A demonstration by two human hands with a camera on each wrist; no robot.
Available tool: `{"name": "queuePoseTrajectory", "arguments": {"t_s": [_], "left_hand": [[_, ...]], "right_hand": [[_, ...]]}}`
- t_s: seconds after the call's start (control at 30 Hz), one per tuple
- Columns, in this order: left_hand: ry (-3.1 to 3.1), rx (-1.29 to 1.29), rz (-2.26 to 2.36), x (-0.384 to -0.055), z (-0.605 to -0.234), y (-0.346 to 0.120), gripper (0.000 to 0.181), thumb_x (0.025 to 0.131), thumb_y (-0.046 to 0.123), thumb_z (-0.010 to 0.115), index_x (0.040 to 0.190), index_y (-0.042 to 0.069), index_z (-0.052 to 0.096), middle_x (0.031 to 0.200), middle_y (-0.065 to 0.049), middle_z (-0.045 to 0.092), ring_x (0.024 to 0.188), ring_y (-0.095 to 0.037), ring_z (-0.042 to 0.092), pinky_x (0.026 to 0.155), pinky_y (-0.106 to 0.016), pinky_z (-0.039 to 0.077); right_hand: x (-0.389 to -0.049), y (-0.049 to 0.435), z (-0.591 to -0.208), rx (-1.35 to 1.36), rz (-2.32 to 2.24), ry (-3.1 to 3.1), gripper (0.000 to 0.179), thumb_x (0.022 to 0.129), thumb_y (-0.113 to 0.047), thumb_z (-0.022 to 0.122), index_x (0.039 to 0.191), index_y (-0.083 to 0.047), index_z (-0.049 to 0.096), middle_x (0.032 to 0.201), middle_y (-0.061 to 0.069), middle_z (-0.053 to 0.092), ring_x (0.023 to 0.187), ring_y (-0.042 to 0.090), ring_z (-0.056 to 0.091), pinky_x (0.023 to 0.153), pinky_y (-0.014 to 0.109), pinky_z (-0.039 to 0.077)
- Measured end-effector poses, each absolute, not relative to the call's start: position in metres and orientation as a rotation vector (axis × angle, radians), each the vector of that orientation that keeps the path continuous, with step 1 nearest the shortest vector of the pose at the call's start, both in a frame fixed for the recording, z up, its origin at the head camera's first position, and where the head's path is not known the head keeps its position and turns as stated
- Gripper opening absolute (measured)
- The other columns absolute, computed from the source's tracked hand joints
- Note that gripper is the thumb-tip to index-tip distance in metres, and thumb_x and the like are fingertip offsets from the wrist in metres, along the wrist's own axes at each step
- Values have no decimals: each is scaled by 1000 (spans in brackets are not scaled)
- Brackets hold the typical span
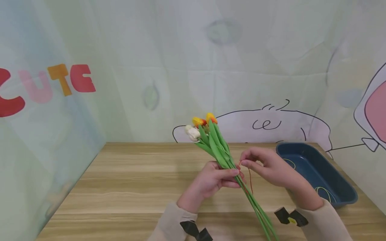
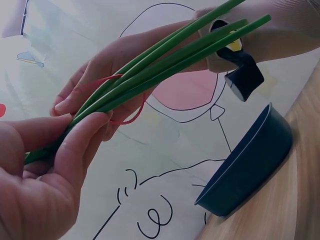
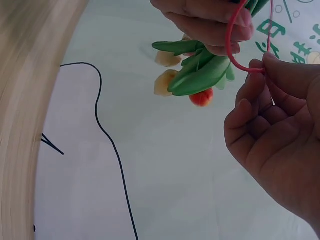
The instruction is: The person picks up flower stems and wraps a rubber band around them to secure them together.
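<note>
A bunch of tulips (image 1: 221, 147), with white and orange-yellow heads and green leaves, slants over the table, stems running down to the right. My left hand (image 1: 215, 179) grips the stems (image 2: 145, 67) below the leaves, thumb on top. Close beside it, my right hand (image 1: 271, 165) pinches a thin red cord (image 3: 247, 68) between thumb and index finger. The cord makes a loop by the stems, and one length hangs down past the fingers in the head view. In the left wrist view the right hand is partly behind the stems.
On the right of the wooden table (image 1: 126, 190) stands a dark blue tray (image 1: 340, 177), with thin yellow-green loops (image 1: 323, 192) in it. A printed cloth (image 1: 169, 67) hangs behind the table's back edge. The right forearm passes close to the tray.
</note>
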State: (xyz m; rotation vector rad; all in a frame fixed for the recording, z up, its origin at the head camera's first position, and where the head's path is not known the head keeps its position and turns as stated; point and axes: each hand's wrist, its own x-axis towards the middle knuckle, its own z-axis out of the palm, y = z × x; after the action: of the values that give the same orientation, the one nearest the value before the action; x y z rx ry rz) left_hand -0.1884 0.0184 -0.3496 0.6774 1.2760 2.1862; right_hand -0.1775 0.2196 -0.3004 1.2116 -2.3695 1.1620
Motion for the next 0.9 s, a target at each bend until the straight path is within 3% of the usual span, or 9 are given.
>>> {"name": "queuePoseTrajectory", "arguments": {"t_s": [0.27,0.3,0.53,0.63,0.8,0.9], "left_hand": [[1245,726,2137,-183,-352,23,14,91,-8,53,91,3,62,81,-3,70,78,-16,71,76,-31,62],[1241,733,2129,-183,-353,24,11,91,-8,53,91,-2,62,81,-2,70,78,-15,71,76,-31,62],[1225,750,2054,-182,-354,25,11,92,-9,51,96,-4,60,81,-1,71,77,-15,71,73,-28,62],[1267,787,1988,-184,-352,21,9,91,-7,54,97,-14,56,81,-1,70,77,-15,71,72,-29,62],[1330,843,1929,-188,-346,8,36,89,-3,58,106,-30,40,79,0,71,76,-15,71,68,-27,62],[1317,871,1958,-191,-344,-1,28,88,-1,61,99,-24,49,80,0,71,77,-15,71,67,-26,62]], "right_hand": [[-182,218,-301,1145,1196,-2426,3,94,-7,61,92,-8,63,79,-7,58,71,12,55,64,23,50],[-182,218,-301,1136,1207,-2431,3,94,-7,60,92,-7,63,80,-7,59,71,13,55,65,23,50],[-184,217,-302,1062,1280,-2438,4,95,-2,58,94,-2,62,83,-4,58,75,11,55,66,22,51],[-183,221,-300,1035,1330,-2445,4,95,-1,57,95,-2,61,83,-2,58,75,12,53,62,22,50],[-185,236,-296,1228,1724,-2307,14,100,1,45,97,-7,57,75,3,46,63,18,41,50,29,36],[-187,243,-295,1560,2149,-1974,23,103,3,33,99,-6,54,80,6,41,60,21,32,49,34,23]]}}
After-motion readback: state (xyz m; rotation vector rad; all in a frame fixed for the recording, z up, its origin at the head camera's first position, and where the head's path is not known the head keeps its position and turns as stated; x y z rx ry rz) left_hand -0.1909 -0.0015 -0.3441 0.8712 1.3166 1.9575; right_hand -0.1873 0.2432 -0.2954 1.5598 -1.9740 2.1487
